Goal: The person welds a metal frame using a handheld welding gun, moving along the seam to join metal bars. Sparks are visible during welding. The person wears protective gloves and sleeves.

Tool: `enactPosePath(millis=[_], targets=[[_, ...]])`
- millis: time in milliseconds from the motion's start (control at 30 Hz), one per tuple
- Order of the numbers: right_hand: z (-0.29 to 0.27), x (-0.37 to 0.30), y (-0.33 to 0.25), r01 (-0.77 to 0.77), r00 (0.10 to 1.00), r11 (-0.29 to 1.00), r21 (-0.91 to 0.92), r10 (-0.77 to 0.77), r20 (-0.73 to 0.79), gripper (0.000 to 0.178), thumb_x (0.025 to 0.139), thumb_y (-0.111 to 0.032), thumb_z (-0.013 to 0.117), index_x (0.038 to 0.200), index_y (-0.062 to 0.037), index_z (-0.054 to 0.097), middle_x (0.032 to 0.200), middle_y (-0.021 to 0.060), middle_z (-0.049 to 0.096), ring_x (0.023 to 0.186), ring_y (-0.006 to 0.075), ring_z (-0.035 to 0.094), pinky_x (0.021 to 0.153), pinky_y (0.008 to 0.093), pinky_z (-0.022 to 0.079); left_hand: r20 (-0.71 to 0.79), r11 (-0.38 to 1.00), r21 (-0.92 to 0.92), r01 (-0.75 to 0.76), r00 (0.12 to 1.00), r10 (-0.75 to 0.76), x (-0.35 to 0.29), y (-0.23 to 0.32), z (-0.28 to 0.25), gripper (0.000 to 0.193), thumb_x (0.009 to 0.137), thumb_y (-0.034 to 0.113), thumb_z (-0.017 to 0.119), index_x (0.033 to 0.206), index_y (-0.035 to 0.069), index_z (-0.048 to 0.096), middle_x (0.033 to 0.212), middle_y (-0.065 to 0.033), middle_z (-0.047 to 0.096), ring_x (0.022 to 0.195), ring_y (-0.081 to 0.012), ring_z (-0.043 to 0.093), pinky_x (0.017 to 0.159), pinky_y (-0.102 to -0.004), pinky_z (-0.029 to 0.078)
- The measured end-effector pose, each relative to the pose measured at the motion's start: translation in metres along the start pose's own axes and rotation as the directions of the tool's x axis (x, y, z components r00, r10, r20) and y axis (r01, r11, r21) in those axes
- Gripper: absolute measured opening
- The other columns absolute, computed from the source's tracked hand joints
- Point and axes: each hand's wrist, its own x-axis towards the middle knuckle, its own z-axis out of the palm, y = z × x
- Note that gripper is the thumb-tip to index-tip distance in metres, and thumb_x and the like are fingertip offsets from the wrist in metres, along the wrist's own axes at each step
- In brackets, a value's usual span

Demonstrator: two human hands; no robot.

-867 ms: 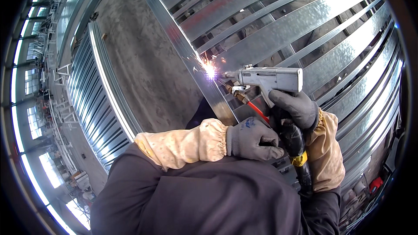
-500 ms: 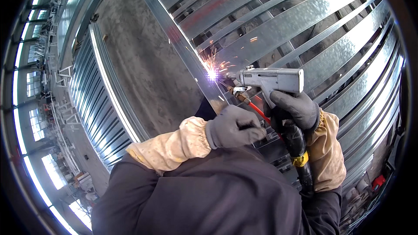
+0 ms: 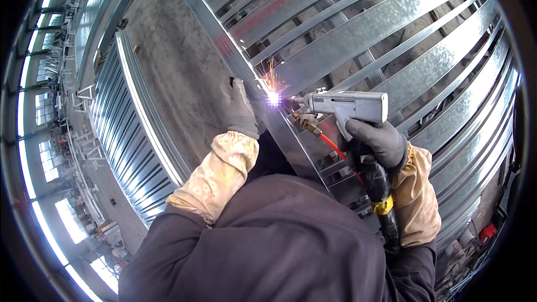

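Welding gun [image 3: 351,106] is in my right hand [image 3: 381,141], which is closed around its grip; the body lies nearly crosswise, nozzle toward the left. Its tip meets a bright spark [image 3: 273,98] on the right part of a metal rail [image 3: 246,71] that runs from far left to near right, with slats [image 3: 335,53] reaching off rightward. My left hand [image 3: 239,106] is across the rail, just beside its left edge, nearer the spark than my right; the two are well apart. I can't tell whether the left touches the rail or how its fingers are set. Glare hides the nozzle's end, and my clothing [image 3: 279,229] covers the rail's near end.
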Motion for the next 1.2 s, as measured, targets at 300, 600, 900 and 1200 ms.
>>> enactPosePath(millis=[300, 600, 900, 1200], targets=[[0.015, 0.018, 0.001, -0.028, 0.988, 0.998, 0.055, 0.036, -0.151, 0.036, 0.089, -0.026, 0.060, 0.111, 0.0019, 0.057, 0.078, 0.0099, 0.063, 0.054, 0.0158, 0.060, 0.048, 0.0257, 0.049, 0.041, 0.962, 0.272, 0.000, 0.999, -0.012, 0.006, -0.048, 0.000, 0.050, 0.105, 0.027, 0.040, 0.141, -0.006, 0.031, 0.135, -0.0169, 0.046, 0.122, -0.0212, 0.044, 0.103, -0.0298, 0.033], [0.006, 0.012, 0.011, 0.037, 0.995, 0.996, 0.078, -0.029, -0.095, 0.043, 0.088, -0.032, 0.062, 0.112, 0.0035, 0.056, 0.080, 0.0111, 0.064, 0.051, 0.0163, 0.060, 0.045, 0.0260, 0.048, 0.033, 0.971, 0.227, -0.072, 0.997, 0.067, -0.007, -0.013, 0.021, 0.031, 0.104, 0.022, 0.041, 0.120, -0.003, 0.051, 0.104, -0.0082, 0.059, 0.087, -0.0131, 0.051, 0.079, -0.0292, 0.044], [0.007, 0.011, 0.003, 0.034, 0.999, 0.999, 0.027, -0.034, -0.017, 0.046, 0.088, -0.030, 0.062, 0.116, 0.0046, 0.054, 0.083, 0.0120, 0.065, 0.050, 0.0173, 0.061, 0.045, 0.0265, 0.050, 0.028, 0.910, 0.406, -0.078, 0.997, 0.073, 0.007, -0.026, 0.002, 0.053, 0.104, 0.025, 0.040, 0.143, -0.010, 0.030, 0.140, -0.0231, 0.046, 0.125, -0.0261, 0.049, 0.104, -0.0319, 0.037], [0.001, 0.011, 0.004, 0.026, 1.000, 0.999, 0.039, -0.026, 0.002, 0.048, 0.087, -0.030, 0.062, 0.118, 0.0055, 0.053, 0.082, 0.0137, 0.066, 0.050, 0.0177, 0.062, 0.045, 0.0264, 0.050, -0.050, 0.899, 0.431, -0.083, 0.992, 0.115, 0.011, -0.034, 0.006, 0.054, 0.104, 0.031, 0.040, 0.142, -0.007, 0.033, 0.140, -0.0236, 0.048, 0.128, -0.0303, 0.048, 0.106, -0.0346, 0.035]])
